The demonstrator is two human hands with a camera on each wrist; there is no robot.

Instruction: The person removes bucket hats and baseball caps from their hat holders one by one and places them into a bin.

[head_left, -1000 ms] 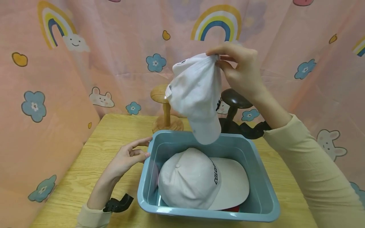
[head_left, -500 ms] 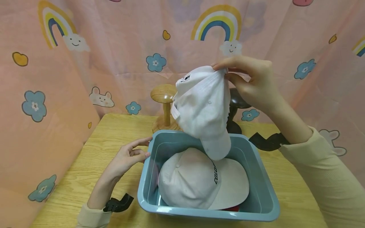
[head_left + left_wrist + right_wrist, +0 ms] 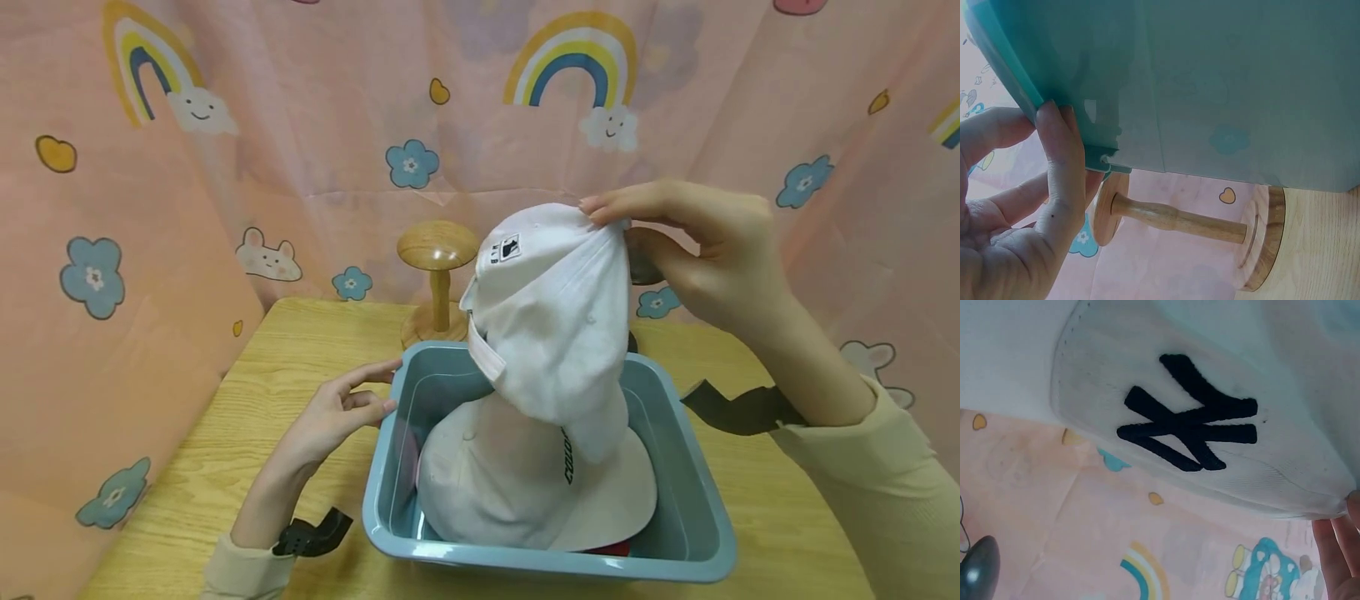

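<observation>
My right hand [image 3: 712, 250] pinches a white baseball cap [image 3: 555, 333] by its crown, between thumb and fingers. The cap hangs over the basin with its brim down, and a small black logo and back strap show. In the right wrist view, black embroidered lettering marks the cap front [image 3: 1191, 419], with the fingers [image 3: 1335, 550] at its edge. My left hand [image 3: 337, 408] holds the left rim of a blue plastic basin [image 3: 708, 500]; the left wrist view shows its fingers at the rim. Inside the basin lies a cream cap [image 3: 480, 483] with black lettering, partly covered by the hanging one.
Behind the basin stands a wooden mushroom-shaped hat stand [image 3: 438, 258]. A dark hat stand [image 3: 645, 258] is mostly hidden behind the cap and right hand. A bit of red [image 3: 618, 548] shows under the cream cap's brim. A patterned pink curtain [image 3: 337, 125] closes off the back of the table [image 3: 292, 350].
My right hand has come down and to the right with the white cap, which now overlaps the cream cap in view. The left hand has stayed at the basin's rim.
</observation>
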